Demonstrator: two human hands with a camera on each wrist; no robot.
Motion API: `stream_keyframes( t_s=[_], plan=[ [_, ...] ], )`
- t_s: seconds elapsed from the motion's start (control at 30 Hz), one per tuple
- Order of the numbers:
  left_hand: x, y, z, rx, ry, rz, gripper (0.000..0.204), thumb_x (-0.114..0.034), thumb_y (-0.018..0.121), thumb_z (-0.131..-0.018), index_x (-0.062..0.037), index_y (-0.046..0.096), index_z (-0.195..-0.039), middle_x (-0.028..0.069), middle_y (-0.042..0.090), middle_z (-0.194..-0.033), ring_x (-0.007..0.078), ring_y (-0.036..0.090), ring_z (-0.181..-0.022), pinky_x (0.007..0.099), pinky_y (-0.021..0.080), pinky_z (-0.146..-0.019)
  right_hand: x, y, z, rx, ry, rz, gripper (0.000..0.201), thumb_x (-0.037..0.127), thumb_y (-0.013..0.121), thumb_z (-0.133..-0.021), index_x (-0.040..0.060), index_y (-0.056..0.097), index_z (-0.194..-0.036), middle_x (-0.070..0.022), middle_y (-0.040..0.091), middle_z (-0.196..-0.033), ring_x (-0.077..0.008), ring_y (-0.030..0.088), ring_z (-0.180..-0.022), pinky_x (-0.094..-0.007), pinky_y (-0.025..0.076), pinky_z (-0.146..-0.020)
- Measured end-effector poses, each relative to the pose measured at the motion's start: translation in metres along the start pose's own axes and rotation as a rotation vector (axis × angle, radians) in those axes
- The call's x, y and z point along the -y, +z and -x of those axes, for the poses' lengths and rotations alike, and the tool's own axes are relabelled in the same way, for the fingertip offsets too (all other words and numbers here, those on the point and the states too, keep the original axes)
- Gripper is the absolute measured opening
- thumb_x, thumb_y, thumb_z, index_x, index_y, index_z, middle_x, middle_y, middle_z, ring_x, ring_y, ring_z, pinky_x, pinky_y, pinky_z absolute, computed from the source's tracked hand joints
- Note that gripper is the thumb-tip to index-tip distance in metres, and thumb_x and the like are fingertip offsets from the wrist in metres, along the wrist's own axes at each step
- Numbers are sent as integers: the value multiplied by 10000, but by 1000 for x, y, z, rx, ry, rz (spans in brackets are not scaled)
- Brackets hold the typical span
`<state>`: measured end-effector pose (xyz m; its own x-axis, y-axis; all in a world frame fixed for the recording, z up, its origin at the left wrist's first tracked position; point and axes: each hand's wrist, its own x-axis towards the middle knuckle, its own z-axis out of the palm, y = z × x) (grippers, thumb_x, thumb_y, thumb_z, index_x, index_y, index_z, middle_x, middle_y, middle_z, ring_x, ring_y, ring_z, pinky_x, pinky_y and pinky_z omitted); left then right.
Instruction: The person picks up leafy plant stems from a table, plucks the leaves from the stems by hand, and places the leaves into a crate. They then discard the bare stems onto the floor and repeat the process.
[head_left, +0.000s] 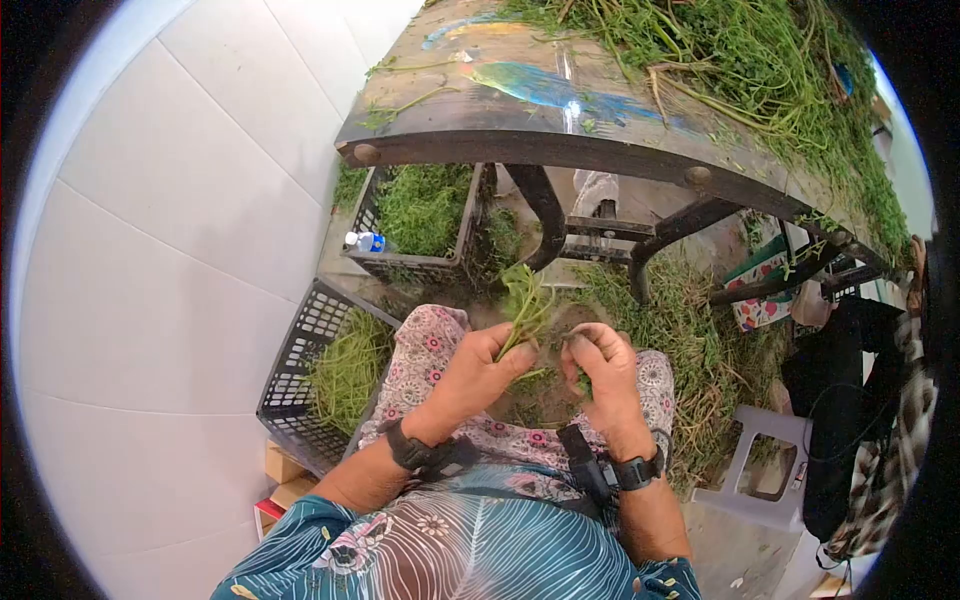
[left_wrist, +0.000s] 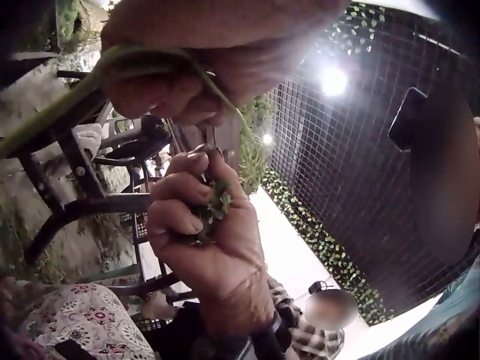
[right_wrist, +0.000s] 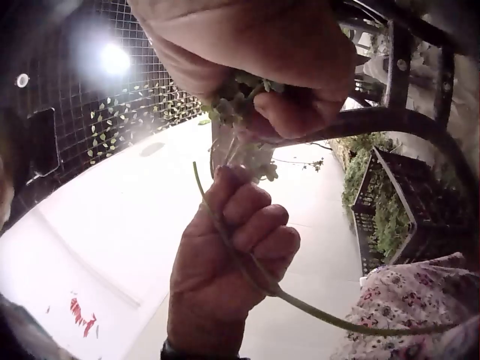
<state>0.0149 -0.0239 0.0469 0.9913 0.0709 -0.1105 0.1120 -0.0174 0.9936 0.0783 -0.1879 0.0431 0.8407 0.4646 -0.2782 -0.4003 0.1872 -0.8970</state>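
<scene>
While both hands work over the lap, the left hand (head_left: 478, 372) pinches a thin green leafy stem (head_left: 522, 300) that stands upright, and the right hand (head_left: 598, 368), just beside it, curls its fingers round small plucked green leaves (left_wrist: 211, 214) (a loose wad). Two black plastic crates (head_left: 300, 380) of greens sit left. Beyond, more cut greens (head_left: 760, 60) cover the dark wooden table's (head_left: 520, 145) far right corner.

The worktop (head_left: 520, 120) is worn, matt wood with faded paint over dark metal legs (head_left: 545, 215). The black crates (head_left: 300, 360) at 9 o'clock are perforated plastic. White floor tiles (head_left: 170, 220) look smooth and glossy. Patterned cloth covers the lap (head_left: 440, 345).
</scene>
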Motion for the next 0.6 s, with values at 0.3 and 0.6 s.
stream_keyframes(
  t_s=[0.3, 0.6],
  plan=[
    [-6, -1, 4, 327, -93, 6, 306, -316, 460, -936, -41, 569, -853, -55, 469, -636, 33, 421, -567, 196, 353, -505, 10, 2, 3, 177, 182, -66, 278, 167, 609, -828, 6, 569, -1051, 5, 568, -790, -50, 475, -639, -197, 377, -546],
    [-14, 0, 3, -123, -167, 198, 194, -219, 564, -883, -37, 581, -947, -45, 512, -638, 41, 448, -526, 193, 342, -461, 8, 3, 6, 151, -153, 592, 259, 130, 602, -781, -24, 577, -988, -124, 627, -831, -198, 586, -741, -317, 458, -679]
  ],
)
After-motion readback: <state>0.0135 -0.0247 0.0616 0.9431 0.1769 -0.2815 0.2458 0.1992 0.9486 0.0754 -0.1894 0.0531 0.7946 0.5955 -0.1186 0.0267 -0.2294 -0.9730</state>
